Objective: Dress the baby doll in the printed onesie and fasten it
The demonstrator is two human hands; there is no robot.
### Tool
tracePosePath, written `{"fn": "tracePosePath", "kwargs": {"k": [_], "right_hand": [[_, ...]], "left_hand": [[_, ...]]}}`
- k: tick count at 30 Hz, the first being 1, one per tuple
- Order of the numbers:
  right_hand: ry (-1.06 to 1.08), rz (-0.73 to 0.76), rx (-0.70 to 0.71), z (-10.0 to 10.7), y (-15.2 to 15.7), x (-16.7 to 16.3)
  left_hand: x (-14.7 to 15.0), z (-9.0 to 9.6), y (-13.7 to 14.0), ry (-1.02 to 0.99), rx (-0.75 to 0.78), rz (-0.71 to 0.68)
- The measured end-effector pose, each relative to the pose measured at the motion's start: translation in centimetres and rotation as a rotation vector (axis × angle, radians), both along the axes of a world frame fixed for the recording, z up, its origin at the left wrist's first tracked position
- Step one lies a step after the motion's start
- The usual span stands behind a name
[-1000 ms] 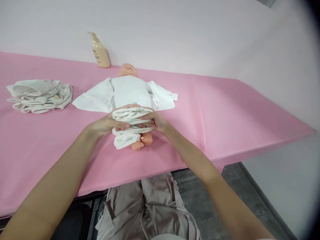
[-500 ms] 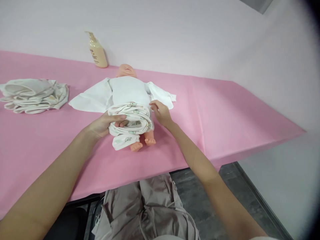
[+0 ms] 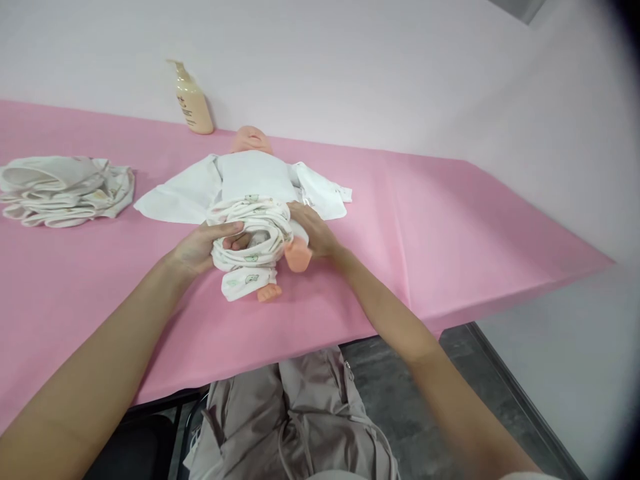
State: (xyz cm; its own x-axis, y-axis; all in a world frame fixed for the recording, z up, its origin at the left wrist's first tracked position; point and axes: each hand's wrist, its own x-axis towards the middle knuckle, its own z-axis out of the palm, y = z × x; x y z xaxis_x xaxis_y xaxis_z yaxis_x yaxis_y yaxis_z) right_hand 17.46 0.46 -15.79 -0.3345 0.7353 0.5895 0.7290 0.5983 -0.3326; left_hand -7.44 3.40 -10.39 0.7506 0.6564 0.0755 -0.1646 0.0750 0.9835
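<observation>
The left hand (image 3: pixel 199 247) grips bunched cloth (image 3: pixel 257 212). The right hand (image 3: pixel 317 230), hold unclear, has brought the doll's foot (image 3: pixel 298 256) closer.

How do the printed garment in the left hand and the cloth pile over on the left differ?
The printed garment is gripped by the left hand, while the cloth pile lies untouched on the pink table.
The printed garment is bunched into a ring around an opening; the cloth pile lies in stacked, uneven folds.
Both are whitish fabric with small printed figures.
</observation>
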Motion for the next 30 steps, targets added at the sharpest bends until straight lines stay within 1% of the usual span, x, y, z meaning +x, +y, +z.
{"fn": "tracePosePath", "kwargs": {"k": [3,4,5,6,7,9,12,14,15,17,19,20,23,25,27,29,30], "right_hand": [[0.444,-0.123,-0.048,0.5,-0.4,-0.9],[0.527,-0.186,-0.064,0.8,-0.6,-1.3],[0.558,-0.255,-0.071,1.1,-0.8,-1.7],[0.536,-0.318,-0.069,1.3,-1.0,-2.0],[0.464,-0.362,-0.063,1.5,-1.2,-2.3],[0.259,-0.428,-0.058,1.7,-1.5,-3.0],[-0.031,-0.485,-0.048,1.6,-1.3,-3.7],[-0.111,-0.487,0.01,1.1,-0.8,-4.0],[-0.128,-0.449,0.059,0.9,-0.6,-4.0],[-0.127,-0.334,0.179,0.4,-0.4,-3.8],[-0.108,-0.232,0.271,0.1,-0.5,-3.6],[-0.099,-0.208,0.292,0.1,-0.7,-3.5],[-0.105,-0.206,0.272,0.1,-1.1,-3.3],[-0.119,-0.2,0.248,-0.2,-1.0,-3.3],[-0.112,-0.162,0.227,-0.6,-0.6,-3.2],[-0.045,-0.133,0.17,-1.0,-0.2,-3.2],[0.007,-0.134,0.126,-1.1,-0.1,-3.2]], "left_hand": [[0.0,0.3,-0.2,0.06,0.083,0.007],[0.0,0.5,-0.4,0.107,0.113,0.02],[0.1,0.9,-0.6,0.168,0.146,0.028],[0.2,1.3,-1.0,0.235,0.186,0.027],[0.3,1.8,-1.4,0.299,0.236,0.015],[0.7,2.8,-2.4,0.406,0.381,-0.044],[1.2,3.8,-4.2,0.536,0.614,-0.115],[1.3,4.0,-5.2,0.603,0.763,-0.12],[1.3,4.0,-5.6,0.617,0.845,-0.103],[1.1,4.0,-6.0,0.594,1.005,-0.017],[0.8,4.1,-6.0,0.504,1.113,0.142],[0.6,4.1,-5.8,0.435,1.142,0.234],[0.5,4.3,-5.3,0.238,1.144,0.472],[0.8,4.3,-4.9,0.188,1.057,0.561],[1.4,3.9,-4.4,0.209,0.879,0.591],[1.9,3.2,-3.7,0.262,0.674,0.565],[2.1,2.7,-3.4,0.293,0.611,0.553]]}}
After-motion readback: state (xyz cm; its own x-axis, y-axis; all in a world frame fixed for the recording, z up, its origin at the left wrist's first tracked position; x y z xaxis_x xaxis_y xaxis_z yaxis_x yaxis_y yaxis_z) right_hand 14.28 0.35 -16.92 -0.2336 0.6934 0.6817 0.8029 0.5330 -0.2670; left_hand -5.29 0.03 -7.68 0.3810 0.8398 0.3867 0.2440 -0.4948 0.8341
